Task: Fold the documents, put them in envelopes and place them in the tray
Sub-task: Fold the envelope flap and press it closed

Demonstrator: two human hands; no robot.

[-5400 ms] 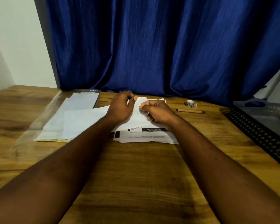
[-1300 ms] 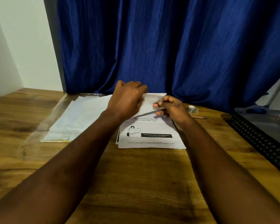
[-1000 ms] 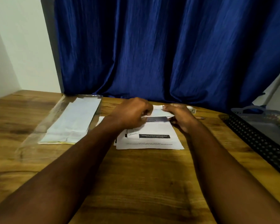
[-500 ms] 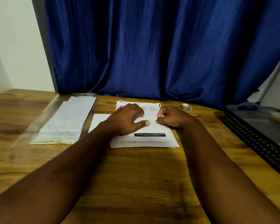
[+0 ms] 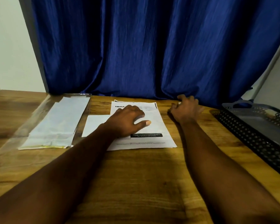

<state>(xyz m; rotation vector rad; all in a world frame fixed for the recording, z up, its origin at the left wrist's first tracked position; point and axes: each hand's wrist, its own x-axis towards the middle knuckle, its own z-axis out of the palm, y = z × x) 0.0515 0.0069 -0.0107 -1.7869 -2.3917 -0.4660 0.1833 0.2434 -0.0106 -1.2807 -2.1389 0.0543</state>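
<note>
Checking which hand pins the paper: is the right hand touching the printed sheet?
Apart. The head view shows bare table between the right hand and the printed sheet; the left hand rests on it.

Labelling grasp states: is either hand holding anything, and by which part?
Left hand only rests on the top document, mid-sheet, no grip. Right hand is off the sheets, by the curtain; whether it holds anything cannot be told.

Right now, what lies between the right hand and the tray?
Nothing: the head view shows only bare wooden table between the right hand and the tray.
</note>
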